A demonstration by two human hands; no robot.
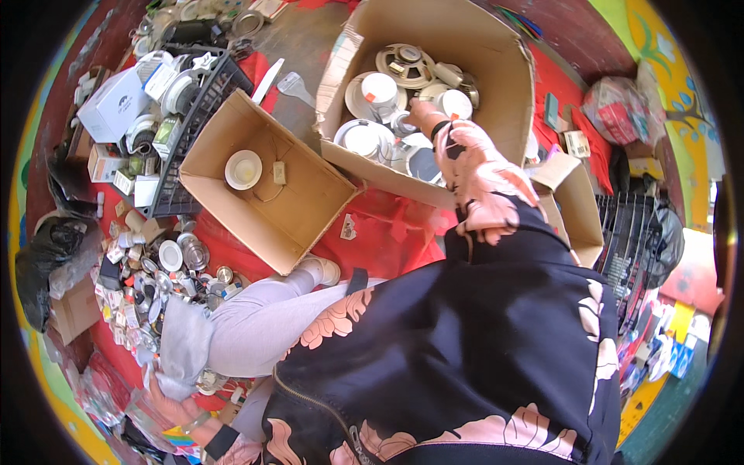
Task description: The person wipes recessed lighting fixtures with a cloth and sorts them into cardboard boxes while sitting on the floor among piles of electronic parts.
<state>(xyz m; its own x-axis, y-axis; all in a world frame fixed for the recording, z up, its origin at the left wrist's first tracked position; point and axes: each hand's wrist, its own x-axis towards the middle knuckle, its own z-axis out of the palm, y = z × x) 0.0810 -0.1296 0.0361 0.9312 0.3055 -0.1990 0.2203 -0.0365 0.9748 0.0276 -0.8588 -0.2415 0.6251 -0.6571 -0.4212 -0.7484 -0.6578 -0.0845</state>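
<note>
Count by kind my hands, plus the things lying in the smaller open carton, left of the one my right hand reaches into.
Hands: 2 (right hand inside the large carton, left hand at lower left)
Round white fixture: 1
Small pale block, thin wire not counted: 1
Total: 4

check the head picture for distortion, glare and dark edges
In the head view, fisheye distortion bows the yellow wall with blue painted shapes near the right rim, and the corners go black; in the head view, a bright glare streak marks the far right edge; also in the head view, light gives the black, pink-flowered fabric jacket a soft sheen.
</note>
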